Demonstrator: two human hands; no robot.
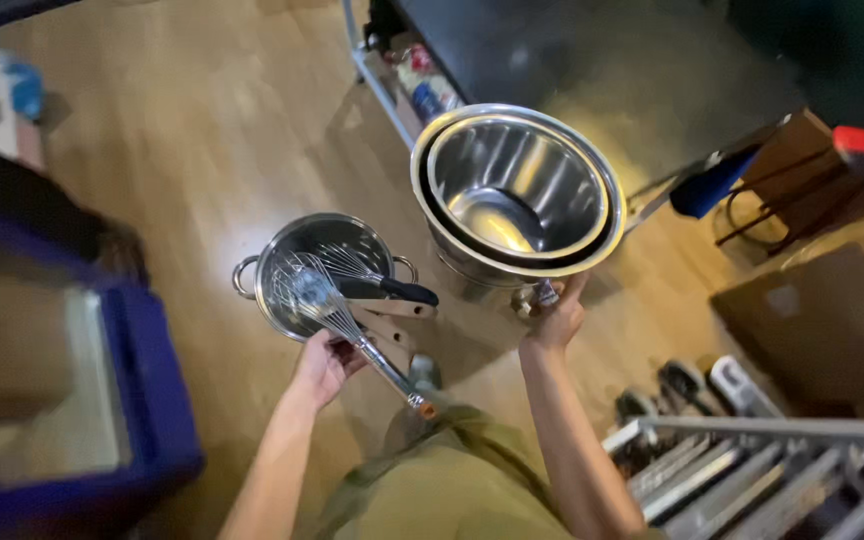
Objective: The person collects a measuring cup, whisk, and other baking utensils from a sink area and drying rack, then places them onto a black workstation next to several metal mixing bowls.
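Two loads are carried at once here: the left hand (327, 365) is closed under the small two-handled steel pot (320, 272) at the centre of the frame and pins the whisk (337, 315) by its handle, so wires and utensils ride inside rather than dangle. The right hand (555, 318), right of centre, cups the base of the nested steel mixing bowls (518, 190) from beneath, stacked to fit one palm above the wooden floor (172, 130).
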